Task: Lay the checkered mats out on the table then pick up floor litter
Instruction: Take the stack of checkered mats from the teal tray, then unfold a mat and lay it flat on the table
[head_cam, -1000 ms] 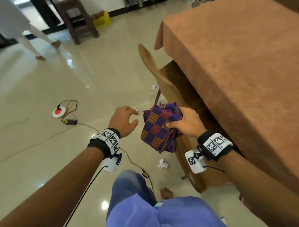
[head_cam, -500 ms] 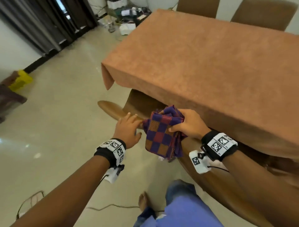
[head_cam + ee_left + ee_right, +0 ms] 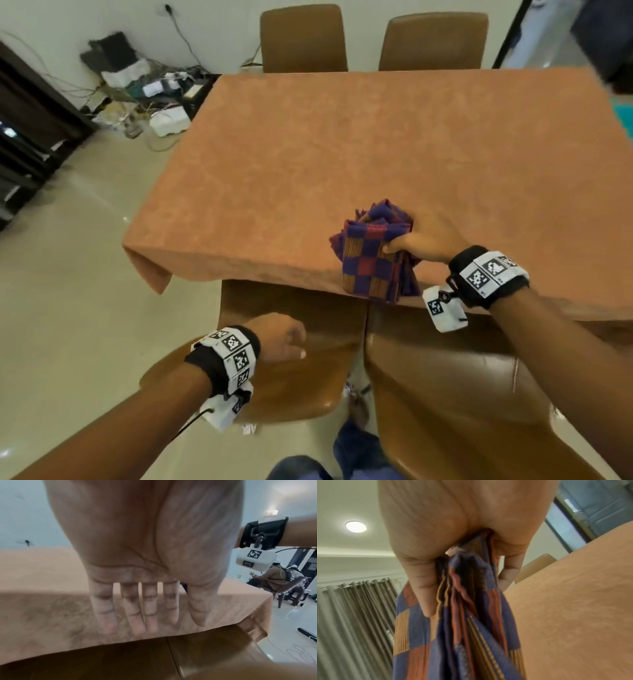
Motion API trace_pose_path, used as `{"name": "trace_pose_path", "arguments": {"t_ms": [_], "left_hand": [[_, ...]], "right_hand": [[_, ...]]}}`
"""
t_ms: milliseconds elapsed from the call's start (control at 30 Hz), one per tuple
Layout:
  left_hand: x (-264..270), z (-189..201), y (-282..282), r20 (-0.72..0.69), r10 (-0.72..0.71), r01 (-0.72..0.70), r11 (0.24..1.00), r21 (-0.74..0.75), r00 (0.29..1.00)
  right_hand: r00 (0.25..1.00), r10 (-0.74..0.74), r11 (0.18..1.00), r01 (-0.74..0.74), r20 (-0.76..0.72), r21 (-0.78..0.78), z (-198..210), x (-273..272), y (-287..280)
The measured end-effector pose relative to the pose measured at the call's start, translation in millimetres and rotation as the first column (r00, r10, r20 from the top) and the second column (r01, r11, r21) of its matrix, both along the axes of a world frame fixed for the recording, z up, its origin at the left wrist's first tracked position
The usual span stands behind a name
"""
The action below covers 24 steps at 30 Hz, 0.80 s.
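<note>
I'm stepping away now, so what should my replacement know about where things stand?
Right hand grips the folded stack of checkered mats, hanging over the table's near edge.
Left hand is open and holds nothing, above the left chair.
Done: mats brought to the table.
Left: every mat is yet to be spread out; then the floor litter, with white scraps visible by the chairs.
</note>
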<state>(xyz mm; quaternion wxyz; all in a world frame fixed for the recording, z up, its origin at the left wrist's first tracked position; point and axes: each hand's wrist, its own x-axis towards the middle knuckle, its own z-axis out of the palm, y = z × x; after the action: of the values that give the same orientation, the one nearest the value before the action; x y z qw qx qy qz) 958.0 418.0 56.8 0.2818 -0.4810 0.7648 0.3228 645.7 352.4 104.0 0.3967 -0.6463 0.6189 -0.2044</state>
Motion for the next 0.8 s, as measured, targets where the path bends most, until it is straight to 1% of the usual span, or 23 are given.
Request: {"name": "trace_pose_path", "arguments": {"t_ms": [100,133,200,267,333,400,467,500,533,567,600,633,667,700,733,767,800], "left_hand": [[-16.2,-1.4,-61.8,-0.064,-0.002,-0.009,0.985,-0.174,0.998],[-22.3,-0.6,-81.3,-0.074,0.000,-0.016,0.978,-0.210,0.997],[-35.3,-1.4,-124.3,-0.070,-0.035,0.015,0.965,-0.263,0.997],[-48.5,-2.0,-165.4,-0.057,-0.078,0.057,0.951,-0.305,0.995],[-62.8,-4.8,-207.4,-0.044,-0.127,0.105,0.939,-0.328,0.991],[-75.3,-6.9,-242.2,-0.045,-0.139,0.116,0.933,-0.341,0.989],[-88.6,-11.8,-282.5,-0.057,-0.140,0.111,0.929,-0.353,0.989],[-94.5,-15.3,-303.3,-0.062,-0.137,0.106,0.928,-0.358,0.989],[-98.9,-20.4,-318.7,-0.066,-0.140,0.108,0.927,-0.360,0.988],[-104.0,-27.6,-338.2,-0.061,-0.159,0.126,0.922,-0.367,0.985],[-107.8,-32.4,-351.3,-0.055,-0.181,0.147,0.914,-0.377,0.982],[-110.2,-38.0,-364.5,-0.044,-0.200,0.168,0.907,-0.385,0.979],[-112.9,-44.3,-378.8,-0.037,-0.215,0.184,0.903,-0.389,0.976],[-113.5,-47.8,-388.2,-0.029,-0.230,0.201,0.897,-0.393,0.973],[-114.1,-53.0,-396.0,-0.021,-0.244,0.218,0.898,-0.381,0.970],[-113.4,-54.5,-398.4,-0.012,-0.259,0.236,0.898,-0.372,0.966],[-112.1,-57.1,-398.9,-0.002,-0.267,0.249,0.901,-0.356,0.964]], "right_hand": [[0.990,-0.122,0.991,0.126,0.067,-0.049,1.8,-16.7,-42.7],[0.982,-0.166,0.983,0.172,0.091,-0.061,1.4,-21.2,-58.3],[0.949,-0.286,0.954,0.295,0.132,-0.053,1.5,-30.4,-93.2],[0.917,-0.358,0.921,0.378,0.175,-0.095,-5.5,-40.0,-134.7],[0.863,-0.438,0.868,0.479,0.251,-0.132,-16.7,-51.3,-181.6],[0.805,-0.483,0.814,0.558,0.346,-0.162,-30.2,-58.3,-220.4],[0.699,-0.571,0.718,0.679,0.431,-0.151,-38.3,-61.6,-255.4],[0.671,-0.603,0.691,0.710,0.432,-0.137,-46.5,-63.0,-272.7],[0.654,-0.636,0.673,0.730,0.410,-0.120,-57.6,-64.9,-283.9],[0.648,-0.682,0.655,0.747,0.340,-0.110,-76.3,-70.1,-298.1],[0.651,-0.724,0.646,0.756,0.229,-0.107,-92.2,-74.2,-303.0],[0.643,-0.764,0.636,0.764,0.055,-0.108,-107.7,-77.4,-304.6],[0.599,-0.791,0.611,0.782,-0.124,-0.126,-124.9,-82.5,-307.2],[0.549,-0.800,0.593,0.783,-0.240,-0.186,-133.9,-83.5,-306.4],[0.539,-0.788,0.611,0.745,-0.296,-0.270,-140.7,-84.8,-306.6],[0.570,-0.752,0.660,0.652,-0.332,-0.373,-140.1,-84.5,-305.3],[0.626,-0.686,0.723,0.524,-0.371,-0.451,-140.2,-86.3,-307.2]]}}
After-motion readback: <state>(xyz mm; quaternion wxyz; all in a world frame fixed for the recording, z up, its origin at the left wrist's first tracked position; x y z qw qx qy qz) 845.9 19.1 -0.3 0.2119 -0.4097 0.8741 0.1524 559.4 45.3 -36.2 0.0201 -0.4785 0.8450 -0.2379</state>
